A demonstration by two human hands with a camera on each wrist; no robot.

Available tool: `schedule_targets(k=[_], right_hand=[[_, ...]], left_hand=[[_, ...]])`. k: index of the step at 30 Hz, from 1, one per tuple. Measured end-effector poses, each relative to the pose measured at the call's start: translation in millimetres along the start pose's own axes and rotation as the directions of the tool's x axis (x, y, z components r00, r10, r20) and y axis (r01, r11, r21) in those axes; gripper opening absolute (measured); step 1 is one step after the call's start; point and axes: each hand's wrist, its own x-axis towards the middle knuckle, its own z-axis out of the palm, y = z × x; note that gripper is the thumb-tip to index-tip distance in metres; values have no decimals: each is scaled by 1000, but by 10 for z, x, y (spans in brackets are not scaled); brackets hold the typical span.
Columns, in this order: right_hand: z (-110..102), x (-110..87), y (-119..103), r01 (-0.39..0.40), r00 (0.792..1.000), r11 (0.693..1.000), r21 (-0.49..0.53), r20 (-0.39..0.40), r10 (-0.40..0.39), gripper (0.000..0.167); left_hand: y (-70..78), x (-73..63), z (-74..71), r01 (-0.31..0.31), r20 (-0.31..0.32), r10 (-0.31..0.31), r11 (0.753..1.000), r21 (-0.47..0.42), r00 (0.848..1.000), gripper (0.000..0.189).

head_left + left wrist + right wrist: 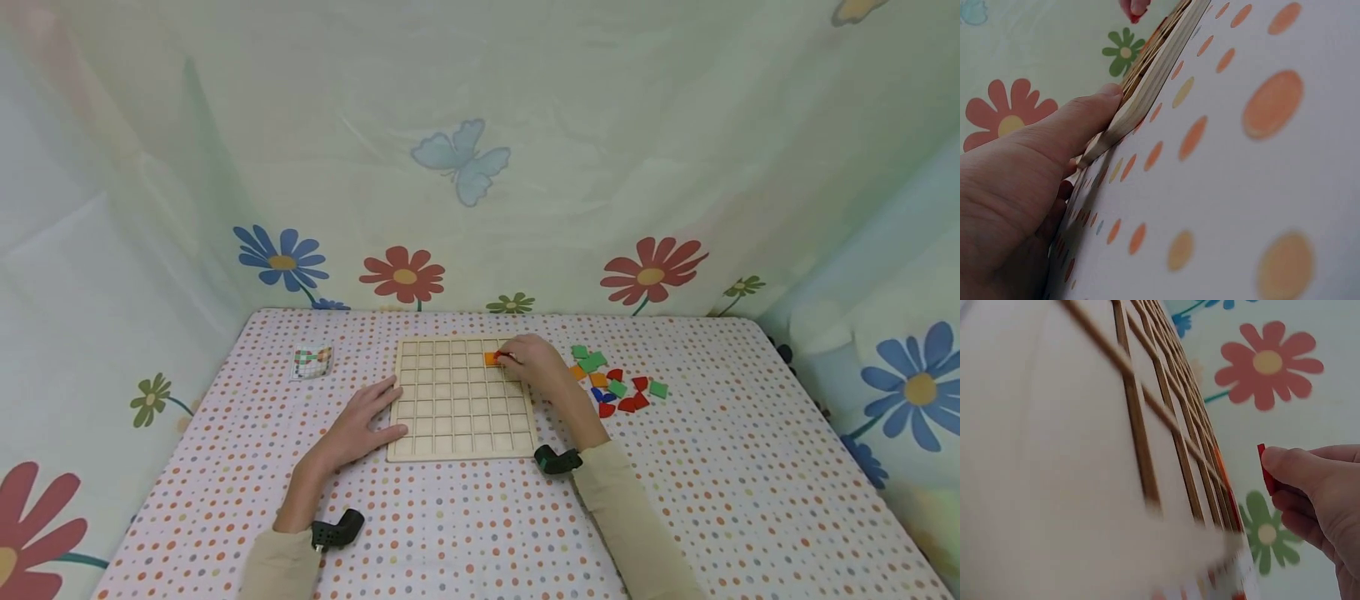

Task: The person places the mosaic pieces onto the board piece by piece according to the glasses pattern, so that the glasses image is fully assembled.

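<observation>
A wooden board (442, 408) divided into a grid of square compartments lies on the table. My left hand (362, 425) rests at its left side with fingers spread; in the left wrist view the thumb (1085, 115) touches the board's edge (1147, 87). My right hand (534, 362) is over the board's upper right part. Between its thumb and fingers it pinches a small flat red piece (1266, 469), held apart from the board in the right wrist view. An orange piece (491, 359) sits in a compartment beside that hand.
Right of the board, loose green (592, 362), orange (597, 379), blue (608, 397) and red pieces (640, 384) lie scattered. A small card with a coloured pattern (312, 362) lies at the back left. A dotted cloth (450, 533) covers the table.
</observation>
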Motion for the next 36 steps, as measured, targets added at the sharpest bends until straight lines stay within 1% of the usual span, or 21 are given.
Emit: schedule_targets(k=[6, 9, 12, 16, 20, 25, 29, 36], right_hand=[[134, 184, -211, 97, 994, 994, -59, 58, -94, 14], [185, 245, -272, 101, 991, 993, -59, 96, -95, 14], [227, 266, -302, 77, 991, 995, -62, 116, -69, 13], [253, 252, -309, 52, 995, 996, -75, 86, -45, 11], [269, 251, -302, 57, 997, 996, -70, 59, -53, 10], [285, 247, -301, 92, 994, 995, -38, 66, -90, 12], [278, 235, -303, 107, 992, 994, -39, 70, -104, 13], [265, 223, -277, 81, 993, 996, -37, 86, -78, 12]], left_hand=[[1, 2, -4, -12, -2, 12, 1000, -5, 1000, 74], [-3, 5, 2, -16, -4, 16, 1000, -4, 1000, 74], [-5, 4, 13, -16, -4, 16, 1000, 1, 1000, 74], [-7, -2, 19, -16, -7, 16, 1000, 6, 1000, 73], [-5, -8, 6, -11, -5, 11, 1000, 7, 1000, 73], [-2, -19, 7, -9, -9, 9, 1000, 8, 1000, 73], [-4, -21, 11, -11, -8, 11, 1000, 6, 1000, 72], [-15, -1, 7, -7, 0, 7, 1000, -8, 1000, 73]])
